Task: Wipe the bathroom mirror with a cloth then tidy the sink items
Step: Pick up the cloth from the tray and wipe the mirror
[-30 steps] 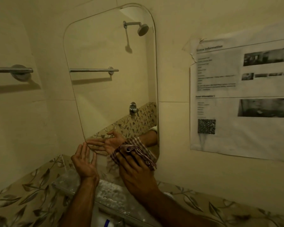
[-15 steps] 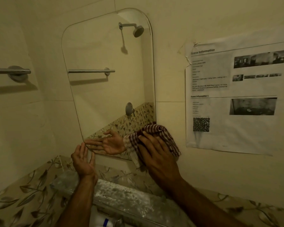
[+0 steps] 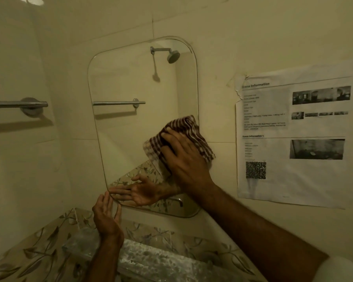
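A rounded frameless mirror [image 3: 130,127] hangs on the beige tiled wall. My right hand [image 3: 183,157] presses a red-and-white checked cloth [image 3: 183,127] flat against the mirror's right edge, about halfway up. The cloth overlaps the mirror's rim onto the wall. My left hand [image 3: 106,216] is open with fingers straight, its fingertips touching the mirror's lower left corner. The mirror reflects that open palm, a shower head and a towel bar.
A glass shelf [image 3: 151,259] speckled with white residue runs below the mirror, over a leaf-patterned tile band [image 3: 35,253]. A chrome towel bar [image 3: 18,104] is on the left wall. A printed paper sheet [image 3: 293,139] is taped to the wall right of the mirror.
My right hand has slid the cloth upward along the mirror's right side, from the bottom corner to mid-height. My left hand has stayed at the lower left corner. The view has tilted up.
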